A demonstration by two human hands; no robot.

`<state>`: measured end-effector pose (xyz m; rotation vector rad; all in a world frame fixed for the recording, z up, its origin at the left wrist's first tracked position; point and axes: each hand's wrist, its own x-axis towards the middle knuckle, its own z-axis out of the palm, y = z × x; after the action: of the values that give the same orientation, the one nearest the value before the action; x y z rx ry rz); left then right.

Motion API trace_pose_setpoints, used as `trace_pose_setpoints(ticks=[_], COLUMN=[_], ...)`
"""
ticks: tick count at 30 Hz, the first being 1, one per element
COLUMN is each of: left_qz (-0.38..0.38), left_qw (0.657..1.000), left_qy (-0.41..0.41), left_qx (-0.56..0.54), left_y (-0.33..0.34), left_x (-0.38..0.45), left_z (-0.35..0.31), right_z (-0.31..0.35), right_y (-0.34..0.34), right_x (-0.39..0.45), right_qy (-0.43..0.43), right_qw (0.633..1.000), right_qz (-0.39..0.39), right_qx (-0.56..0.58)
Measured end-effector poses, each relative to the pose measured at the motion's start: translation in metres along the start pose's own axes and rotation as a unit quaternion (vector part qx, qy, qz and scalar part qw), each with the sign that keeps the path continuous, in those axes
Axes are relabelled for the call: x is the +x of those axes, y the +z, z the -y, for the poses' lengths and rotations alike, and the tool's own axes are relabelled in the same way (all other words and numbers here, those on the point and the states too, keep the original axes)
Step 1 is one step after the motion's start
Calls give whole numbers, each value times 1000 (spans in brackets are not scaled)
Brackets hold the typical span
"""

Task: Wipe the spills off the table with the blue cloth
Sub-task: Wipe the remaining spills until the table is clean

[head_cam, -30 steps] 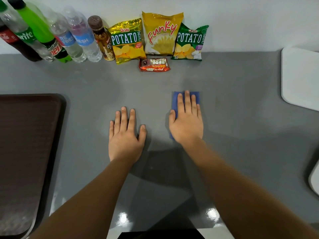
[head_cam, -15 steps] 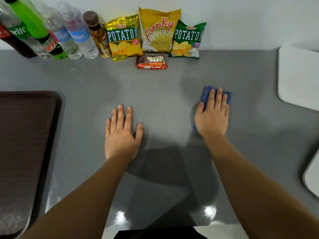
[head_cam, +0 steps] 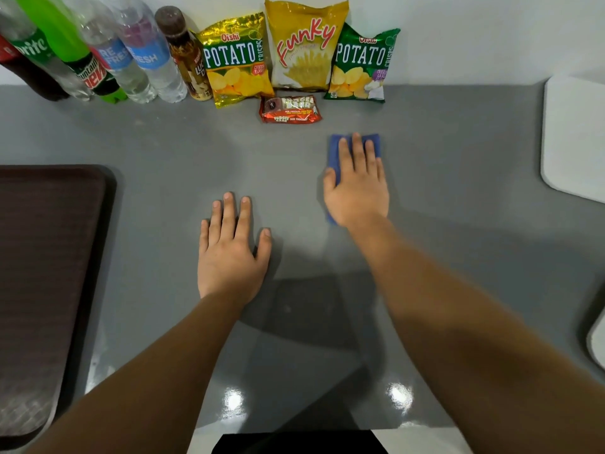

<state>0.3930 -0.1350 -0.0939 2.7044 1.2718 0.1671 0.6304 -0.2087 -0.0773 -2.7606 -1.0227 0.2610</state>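
Note:
A folded blue cloth lies flat on the grey table, mostly covered by my right hand, which presses on it with fingers together and stretched out. Only the cloth's far end and left edge show. My left hand rests palm down on the bare table, left of and nearer than the cloth, fingers slightly spread and holding nothing. No spill is plainly visible on the glossy surface.
Against the back wall stand several drink bottles and three chip bags, with a red snack bar in front. A dark brown tray fills the left side. White boards lie at the right edge.
My right hand slid the cloth right, then back left and a little farther from me, toward the snack bar. My left hand stayed flat in place.

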Motion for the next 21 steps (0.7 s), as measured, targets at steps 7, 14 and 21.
trace_pose_setpoints(ticks=[7, 14, 21], left_qz=[13, 9, -4], left_qw=[1000, 1000, 1000], left_qy=[-2, 2, 1], left_qx=[-5, -7, -9], left_y=[-3, -2, 1], left_x=[0, 0, 0], left_z=[-1, -1, -1], right_z=[-50, -48, 21], right_y=[-16, -6, 23], right_x=[21, -47, -113], right_qy=[89, 134, 79], right_qw=[996, 990, 993], right_qz=[-20, -39, -83], right_qx=[22, 17, 5])
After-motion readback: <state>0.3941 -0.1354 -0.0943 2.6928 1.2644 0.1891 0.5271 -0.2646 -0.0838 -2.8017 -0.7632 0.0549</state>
